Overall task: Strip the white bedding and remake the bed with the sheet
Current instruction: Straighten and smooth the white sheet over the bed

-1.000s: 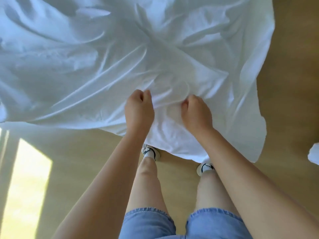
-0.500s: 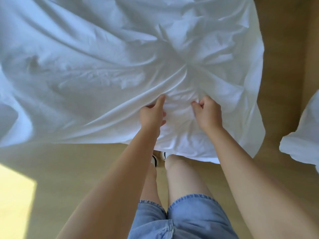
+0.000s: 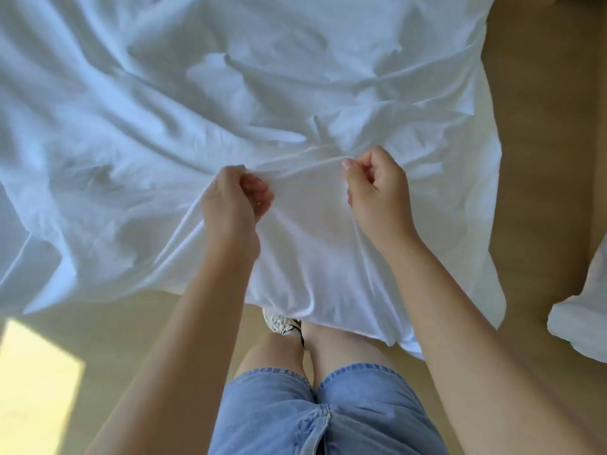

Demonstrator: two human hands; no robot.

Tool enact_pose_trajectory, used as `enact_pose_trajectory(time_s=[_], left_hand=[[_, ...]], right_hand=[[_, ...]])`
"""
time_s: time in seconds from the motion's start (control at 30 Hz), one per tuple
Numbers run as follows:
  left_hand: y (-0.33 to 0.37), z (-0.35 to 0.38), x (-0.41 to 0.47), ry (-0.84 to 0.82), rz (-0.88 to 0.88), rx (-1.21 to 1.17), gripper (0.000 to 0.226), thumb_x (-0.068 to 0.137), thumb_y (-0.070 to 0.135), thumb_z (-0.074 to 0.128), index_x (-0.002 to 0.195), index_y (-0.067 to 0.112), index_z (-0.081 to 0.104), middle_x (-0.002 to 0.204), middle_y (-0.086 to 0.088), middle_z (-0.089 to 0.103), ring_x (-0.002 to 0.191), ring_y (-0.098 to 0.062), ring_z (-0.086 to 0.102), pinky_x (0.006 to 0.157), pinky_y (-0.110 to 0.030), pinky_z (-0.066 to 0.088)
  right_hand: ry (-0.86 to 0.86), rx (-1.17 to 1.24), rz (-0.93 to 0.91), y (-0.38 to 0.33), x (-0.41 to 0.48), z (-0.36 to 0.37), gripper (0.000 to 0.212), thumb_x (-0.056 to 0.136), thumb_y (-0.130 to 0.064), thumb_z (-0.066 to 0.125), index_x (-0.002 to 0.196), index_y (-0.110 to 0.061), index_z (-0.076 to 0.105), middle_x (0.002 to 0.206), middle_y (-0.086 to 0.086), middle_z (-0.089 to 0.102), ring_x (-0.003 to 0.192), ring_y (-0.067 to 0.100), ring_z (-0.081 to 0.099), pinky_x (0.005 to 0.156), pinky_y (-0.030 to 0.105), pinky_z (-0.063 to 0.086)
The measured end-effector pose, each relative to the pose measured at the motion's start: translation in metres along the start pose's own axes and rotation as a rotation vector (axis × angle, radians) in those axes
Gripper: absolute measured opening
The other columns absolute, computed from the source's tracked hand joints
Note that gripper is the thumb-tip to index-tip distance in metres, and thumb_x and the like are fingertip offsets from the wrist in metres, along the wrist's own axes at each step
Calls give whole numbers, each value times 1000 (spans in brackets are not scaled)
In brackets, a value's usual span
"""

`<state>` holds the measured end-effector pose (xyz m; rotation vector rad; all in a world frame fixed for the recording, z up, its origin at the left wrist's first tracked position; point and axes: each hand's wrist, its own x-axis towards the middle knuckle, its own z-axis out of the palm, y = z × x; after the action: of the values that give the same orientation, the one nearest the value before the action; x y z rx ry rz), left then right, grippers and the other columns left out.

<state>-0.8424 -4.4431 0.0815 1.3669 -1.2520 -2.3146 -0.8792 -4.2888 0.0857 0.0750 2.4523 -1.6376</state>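
Note:
A large white sheet spreads crumpled across the upper part of the view and hangs down in front of my legs. My left hand grips a fold of it with curled fingers. A short way to the right, my right hand pinches the same raised fold. The cloth is pulled taut between the two hands. The sheet's lower edge drapes over my knees. No bed shows beneath the sheet.
Tan wooden floor runs down the right side and under me. Another piece of white bedding lies on the floor at the right edge. A sunlit patch marks the floor at lower left. One white shoe shows below the sheet.
Both hands have taken fresh holds on the sheet and moved further apart. The sheet has shifted towards me and now covers more of the view, and my legs have come together.

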Motion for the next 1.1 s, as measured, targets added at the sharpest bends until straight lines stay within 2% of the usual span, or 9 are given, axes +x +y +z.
enact_pose_trajectory(time_s=[0.2, 0.27, 0.33, 0.43, 0.53, 0.63, 0.77, 0.87, 1.1], left_hand=[[52, 26, 88, -17, 340, 642, 25, 94, 13, 42, 72, 15, 53, 71, -5, 63, 65, -19, 59, 57, -31, 42], [26, 17, 103, -190, 399, 1307, 25, 95, 39, 46, 104, 21, 60, 105, -7, 62, 101, -23, 57, 79, -35, 40], [-4, 1, 104, -419, 486, 1759, 67, 82, 67, 46, 139, 32, 39, 144, -1, 40, 136, -23, 30, 106, -41, 23], [-21, -13, 87, -546, 753, 1689, 46, 89, 47, 56, 129, 24, 57, 137, -1, 53, 136, -31, 33, 105, -48, 19], [-9, -11, 80, -518, 990, 1483, 18, 89, 20, 61, 89, 8, 75, 95, -4, 73, 101, -30, 65, 85, -43, 44], [21, 9, 77, -643, 1028, 1280, 28, 93, 23, 53, 88, 4, 74, 92, -6, 73, 84, -27, 69, 77, -36, 53], [53, 18, 81, -405, 731, 1055, 32, 93, 22, 51, 74, -1, 64, 74, -6, 65, 68, -8, 54, 62, -17, 40], [49, 16, 84, -239, 409, 1124, 43, 95, 24, 51, 57, 6, 43, 50, 2, 35, 44, -6, 32, 44, -20, 24], [-18, 33, 31, -567, 706, 1853, 27, 92, 24, 49, 108, 7, 63, 111, -16, 58, 105, -36, 51, 88, -39, 38]], right_hand=[[104, -50, -60, -10, 74, 59, 25, 94, -15, 51, 71, -18, 40, 59, -7, 43, 55, 8, 41, 57, 28, 33], [-24, -198, 64, 16, 85, 70, 10, 95, -19, 51, 88, -12, 53, 82, 1, 59, 79, 16, 54, 75, 34, 42], [-207, -389, 175, 39, 81, 69, 38, 91, -35, 57, 121, -13, 52, 121, 6, 56, 114, 27, 47, 97, 39, 38], [-254, -542, 113, 61, 57, 51, 49, 89, -35, 61, 132, -14, 51, 130, 9, 52, 120, 31, 46, 98, 40, 38], [-113, -507, 16, 61, 40, 37, 22, 95, -12, 54, 109, -1, 67, 109, 16, 63, 101, 36, 56, 87, 38, 44], [11, -407, -30, 33, 52, 51, 19, 94, -5, 50, 84, 2, 65, 86, 15, 61, 85, 30, 55, 74, 34, 40], [98, -191, -100, -9, 63, 85, 30, 92, -6, 51, 63, -15, 49, 67, -6, 45, 67, 12, 42, 58, 21, 30], [-50, -237, -32, -5, 54, 95, 27, 93, -6, 51, 66, -4, 53, 69, 4, 47, 71, 20, 44, 62, 30, 32], [-336, -495, 107, 69, -50, 7, 16, 92, -8, 47, 100, -5, 60, 113, 15, 57, 107, 31, 50, 86, 33, 38]])
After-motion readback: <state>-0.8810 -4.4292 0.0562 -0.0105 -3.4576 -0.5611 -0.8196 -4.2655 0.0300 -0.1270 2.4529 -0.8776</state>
